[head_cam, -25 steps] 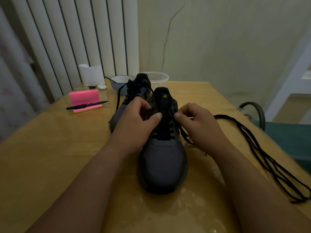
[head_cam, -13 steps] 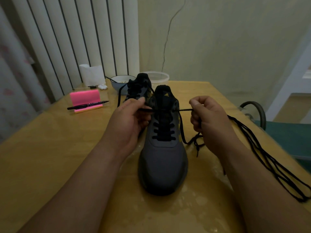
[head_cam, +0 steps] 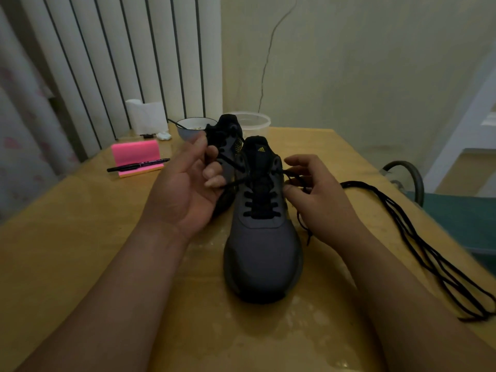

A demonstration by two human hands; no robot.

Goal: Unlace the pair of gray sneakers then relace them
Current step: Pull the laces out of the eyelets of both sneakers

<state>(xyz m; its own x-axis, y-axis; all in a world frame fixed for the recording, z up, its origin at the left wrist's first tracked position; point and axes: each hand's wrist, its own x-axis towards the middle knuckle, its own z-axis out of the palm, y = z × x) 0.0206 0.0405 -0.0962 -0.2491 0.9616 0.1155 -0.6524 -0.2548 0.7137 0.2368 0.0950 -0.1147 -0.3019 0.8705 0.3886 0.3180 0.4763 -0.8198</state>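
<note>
My left grip is turned palm-up beside the front gray sneaker, fingers curled in on one end of its black lace. That strand runs taut from my fingertips across to the top eyelets. My right grip is on the other side of the shoe, closed narrow on the other end of the lace just by the upper right eyelet. The slack from it hangs in a tangle under my palm and touches the surface.

The front sneaker stands flat in the middle of the surface, toe toward me, with the lace crossed through its lower eyelets. The rear gray sneaker stands just behind it and a little to the left, partly hidden by my left fingers. I cannot tell how far it is laced. A loose black lace lies in long folds on the right side of the surface, well apart from both shoes, and reaches the near right edge.

At the far left lies a pink notepad with a black pen lying across it. Behind them are a white paper roll, a bowl and a clear plastic tub. A green-seated chair stands past the right edge.
</note>
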